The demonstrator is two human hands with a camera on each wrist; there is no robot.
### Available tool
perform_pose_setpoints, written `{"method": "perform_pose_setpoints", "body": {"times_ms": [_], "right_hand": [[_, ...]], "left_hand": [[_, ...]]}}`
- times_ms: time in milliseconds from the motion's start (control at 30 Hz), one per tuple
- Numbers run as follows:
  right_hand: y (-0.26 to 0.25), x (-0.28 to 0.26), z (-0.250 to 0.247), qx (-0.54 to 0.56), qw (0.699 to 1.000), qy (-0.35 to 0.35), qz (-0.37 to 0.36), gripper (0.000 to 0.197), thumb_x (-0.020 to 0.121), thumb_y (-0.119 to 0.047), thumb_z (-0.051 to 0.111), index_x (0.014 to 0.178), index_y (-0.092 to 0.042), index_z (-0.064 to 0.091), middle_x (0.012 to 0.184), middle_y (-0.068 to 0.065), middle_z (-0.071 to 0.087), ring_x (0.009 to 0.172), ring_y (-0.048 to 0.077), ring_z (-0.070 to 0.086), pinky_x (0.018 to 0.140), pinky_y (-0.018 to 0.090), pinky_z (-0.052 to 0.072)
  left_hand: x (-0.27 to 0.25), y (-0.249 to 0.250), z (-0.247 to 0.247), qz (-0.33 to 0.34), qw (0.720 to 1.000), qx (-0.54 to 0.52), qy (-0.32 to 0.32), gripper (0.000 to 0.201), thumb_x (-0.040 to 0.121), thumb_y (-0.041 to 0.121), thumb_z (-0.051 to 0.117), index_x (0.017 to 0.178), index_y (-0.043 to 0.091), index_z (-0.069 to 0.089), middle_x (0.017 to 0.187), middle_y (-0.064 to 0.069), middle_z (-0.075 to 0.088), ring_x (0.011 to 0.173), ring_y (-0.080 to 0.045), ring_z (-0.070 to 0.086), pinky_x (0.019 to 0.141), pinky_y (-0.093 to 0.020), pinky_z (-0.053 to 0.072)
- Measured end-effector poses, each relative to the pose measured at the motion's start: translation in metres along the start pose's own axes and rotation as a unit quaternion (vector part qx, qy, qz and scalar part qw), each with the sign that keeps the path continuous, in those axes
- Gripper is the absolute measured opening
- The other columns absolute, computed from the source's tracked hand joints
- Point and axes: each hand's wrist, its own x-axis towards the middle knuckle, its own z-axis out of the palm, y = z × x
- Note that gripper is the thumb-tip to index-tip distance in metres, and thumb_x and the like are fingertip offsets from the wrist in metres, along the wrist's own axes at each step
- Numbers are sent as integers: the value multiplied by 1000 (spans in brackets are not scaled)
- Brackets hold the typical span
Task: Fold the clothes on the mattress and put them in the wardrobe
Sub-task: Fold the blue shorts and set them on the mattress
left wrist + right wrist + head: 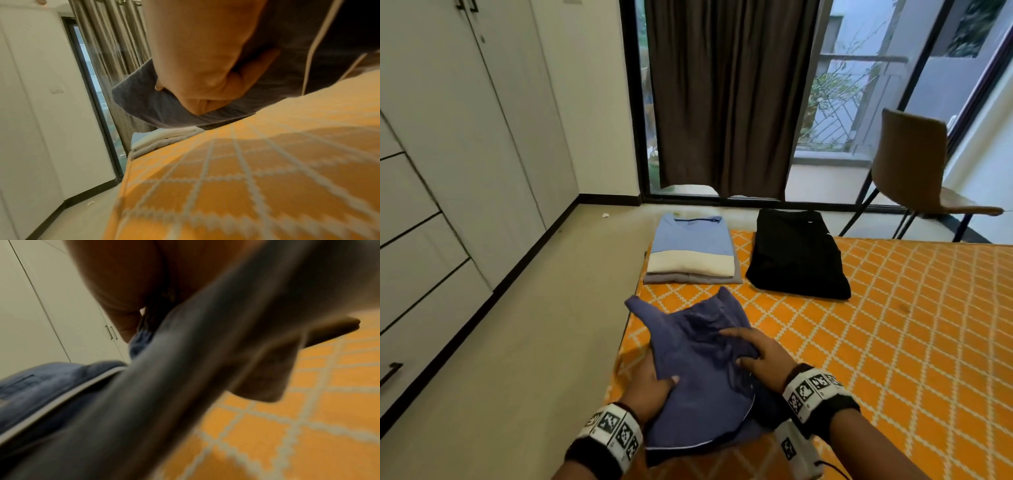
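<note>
shorts: blue-purple shorts (698, 363) at near left corner of mattress (893, 342), partly folded, far corner hanging past the edge; white piping along near hem.
left hand: left hand (650, 387) clamps the left edge, thumb on top, fingers tucked under the cloth; left wrist view confirms fingers curled beneath. Likely holds the layers together so the fold doesn't slip.
right hand: right hand (756, 353) on the bunched waistband side, fingers bent into the cloth, gripping a gather. Right wrist view too blurred to confirm more.
why held so: two-sided grip reads as lifting or turning the piece for the next fold, or squaring it up.
done stack: folded shirts (690, 253), light blue and cream on top of grey, at far left corner of mattress; placed apart from work spot, probably waiting to be carried.
black piece: folded black garment (796, 255) just beside the stack, not touching it.
wardrobe: wardrobe (448, 137) to the left across the floor, doors closed; nothing stowed that I can see.
stage: last item folding, stowing not yet started, judging by layout.
other: chair (914, 171) beyond the mattress, curtain (726, 96) at window.
</note>
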Motion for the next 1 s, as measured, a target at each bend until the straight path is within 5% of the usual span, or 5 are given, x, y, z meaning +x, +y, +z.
{"method": "perform_pose_setpoints", "body": {"times_ms": [433, 567, 733, 867, 1000], "right_hand": [[132, 106, -215, -73, 932, 355, 15, 59, 84, -4, 68, 131, -37, 54, 135, 14, 53, 123, 34, 52, 105, 47, 42], [149, 143, -241, -342, 874, 282, 199, 70, 92, -41, 59, 150, -44, 21, 161, 13, 5, 144, 44, 15, 113, 60, 19], [203, 169, -166, -457, 871, 54, 172, 101, 61, -81, -17, 153, -40, -2, 161, -2, -14, 148, 33, -13, 110, 62, -15], [232, 173, -138, -490, 856, 42, 162, 88, 74, -73, 25, 138, -20, 54, 142, 12, 52, 122, 46, 53, 101, 67, 24], [226, 174, -131, -524, 830, 108, 156, 112, 74, -74, 59, 154, -25, -2, 157, 7, -6, 148, 40, 3, 107, 63, -19]], "left_hand": [[310, 31, 147, 26, 989, -4, -145, 106, 71, 22, 73, 156, 27, 10, 155, 1, 34, 140, -21, 36, 115, -46, 32], [336, 28, 193, 97, 956, 277, 2, 85, 94, 32, 57, 155, 29, -2, 162, -4, 18, 146, -30, 23, 114, -49, 28], [319, -51, 240, 103, 843, 489, -199, 83, 87, 77, 32, 152, 44, -9, 161, 10, -21, 148, -28, -19, 116, -61, 0], [325, -81, 243, 95, 845, 487, -201, 92, 83, 76, 45, 151, 46, -10, 160, 12, -23, 149, -29, -15, 115, -63, 16], [329, -76, 235, 94, 869, 415, -251, 131, 65, 76, 68, 140, 44, -34, 157, 3, -34, 145, -33, -26, 119, -58, 10]]}}
